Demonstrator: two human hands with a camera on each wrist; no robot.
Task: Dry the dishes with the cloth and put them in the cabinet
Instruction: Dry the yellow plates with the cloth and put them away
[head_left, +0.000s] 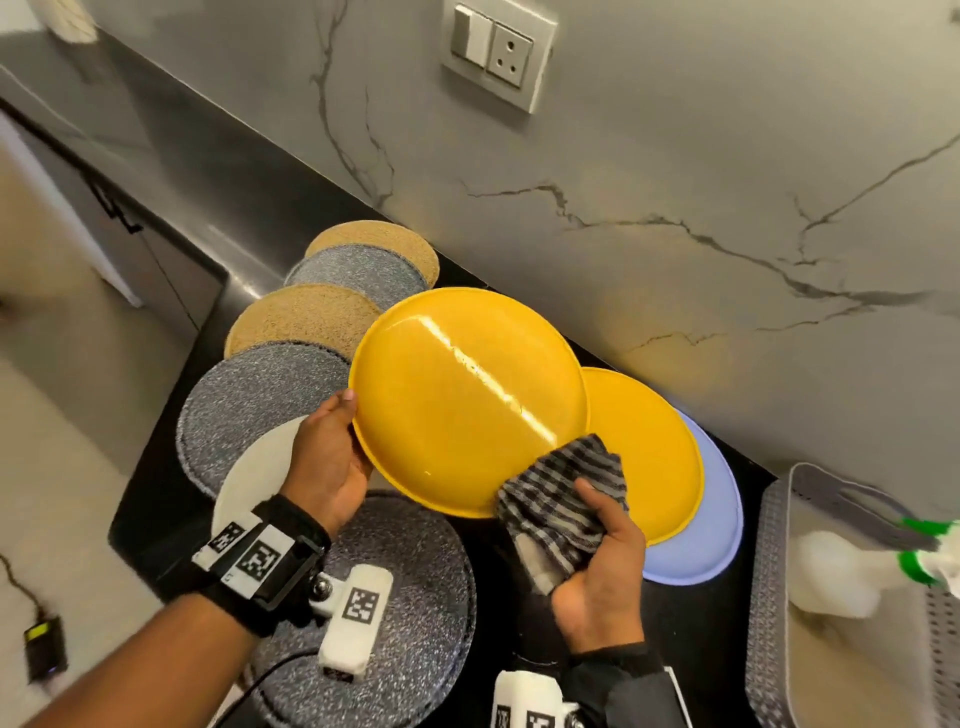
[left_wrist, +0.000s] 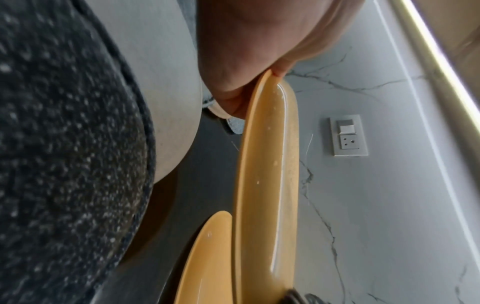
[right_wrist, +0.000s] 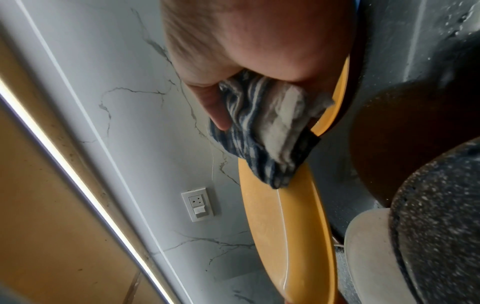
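A yellow plate is held above the dark counter, tilted toward me. My left hand grips its left rim, thumb on the top edge. My right hand clutches a blue-and-grey checked cloth and presses it on the plate's lower right rim. A second yellow plate lies on a pale blue plate on the counter behind.
Several round plates, speckled grey, tan and white, overlap on the counter at left. A grey perforated basket with a white spray bottle stands at right. A marble wall with a socket rises behind.
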